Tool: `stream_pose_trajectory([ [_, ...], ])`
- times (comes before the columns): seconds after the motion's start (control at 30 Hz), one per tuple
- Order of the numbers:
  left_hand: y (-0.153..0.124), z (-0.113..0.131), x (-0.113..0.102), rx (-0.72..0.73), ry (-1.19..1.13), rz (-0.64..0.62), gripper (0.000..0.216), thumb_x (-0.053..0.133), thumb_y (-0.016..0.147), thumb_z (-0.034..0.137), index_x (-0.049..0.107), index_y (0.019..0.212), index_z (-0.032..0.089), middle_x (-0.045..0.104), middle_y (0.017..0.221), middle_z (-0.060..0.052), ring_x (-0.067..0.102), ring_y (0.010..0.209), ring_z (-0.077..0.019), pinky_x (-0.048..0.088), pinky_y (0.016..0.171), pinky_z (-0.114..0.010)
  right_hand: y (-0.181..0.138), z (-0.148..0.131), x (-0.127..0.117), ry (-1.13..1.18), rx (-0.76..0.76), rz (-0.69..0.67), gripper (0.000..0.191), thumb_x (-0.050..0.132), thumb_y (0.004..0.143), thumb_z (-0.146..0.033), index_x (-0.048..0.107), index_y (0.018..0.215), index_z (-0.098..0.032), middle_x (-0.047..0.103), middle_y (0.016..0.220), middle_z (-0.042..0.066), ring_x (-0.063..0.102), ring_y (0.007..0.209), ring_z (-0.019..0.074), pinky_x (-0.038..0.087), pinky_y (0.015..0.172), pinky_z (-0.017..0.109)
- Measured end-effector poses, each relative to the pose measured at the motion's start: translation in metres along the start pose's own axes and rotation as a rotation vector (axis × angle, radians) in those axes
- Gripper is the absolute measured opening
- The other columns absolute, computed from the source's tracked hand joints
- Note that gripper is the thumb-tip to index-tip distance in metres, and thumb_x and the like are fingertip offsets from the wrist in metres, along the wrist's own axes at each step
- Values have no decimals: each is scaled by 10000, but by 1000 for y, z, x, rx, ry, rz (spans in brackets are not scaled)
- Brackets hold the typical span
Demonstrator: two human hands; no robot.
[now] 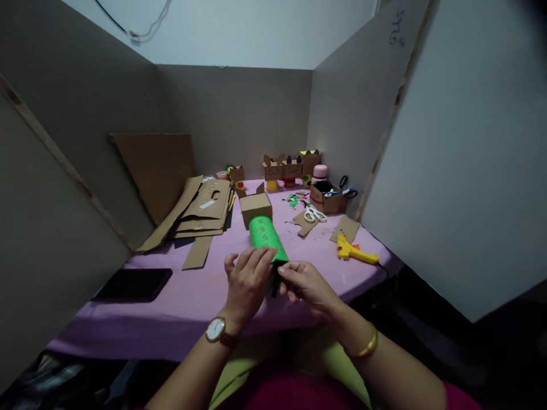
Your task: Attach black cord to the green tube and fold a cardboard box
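A cardboard figure lies on its side at the middle of the table, with a box-shaped head (256, 208) at its far end and a green paper tube body (265, 233) bearing star outlines. My left hand (252, 277) holds the tube's near end, fingers curled over its top and left side. At that same end, my right hand (301, 283) pinches a black piece (274, 285) between thumb and fingers. Most of this piece is covered by my hands, so its shape cannot be made out.
Cardboard sheets (203, 199) are piled at left behind a black tablet (132, 285). To the right are white-handled scissors (315, 214), a yellow glue gun (356, 253) and a box of tools (327, 199). Several cardboard animal figures (293, 169) stand at the back, by the partitions.
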State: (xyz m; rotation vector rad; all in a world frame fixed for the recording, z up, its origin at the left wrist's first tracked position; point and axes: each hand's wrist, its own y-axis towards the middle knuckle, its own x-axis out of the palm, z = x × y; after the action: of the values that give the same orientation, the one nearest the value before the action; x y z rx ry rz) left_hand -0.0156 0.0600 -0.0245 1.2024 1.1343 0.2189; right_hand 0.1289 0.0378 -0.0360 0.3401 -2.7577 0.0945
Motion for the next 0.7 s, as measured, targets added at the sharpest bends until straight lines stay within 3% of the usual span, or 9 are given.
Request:
stream_pose_trajectory([
  [0.3, -3, -1, -3, -38, -1, -76, 421, 561, 784, 217, 481, 1198, 232, 596, 1175, -128, 496, 1083, -275, 227, 923, -465, -1, -1, 0, 16, -6, -14, 239, 607, 744, -365, 591, 670, -138, 604, 463, -40, 418, 282, 17, 242, 299, 126],
  [0.7, -3, 4, -16, -62, -172, -57, 230, 551, 798, 202, 590, 1017, 263, 651, 1031, -57, 541, 987, -223, 269, 918, -438, 0, -11, -4, -2, -30, 4, 245, 611, 742, -372, 591, 676, -137, 601, 441, -40, 420, 263, 20, 229, 280, 124],
])
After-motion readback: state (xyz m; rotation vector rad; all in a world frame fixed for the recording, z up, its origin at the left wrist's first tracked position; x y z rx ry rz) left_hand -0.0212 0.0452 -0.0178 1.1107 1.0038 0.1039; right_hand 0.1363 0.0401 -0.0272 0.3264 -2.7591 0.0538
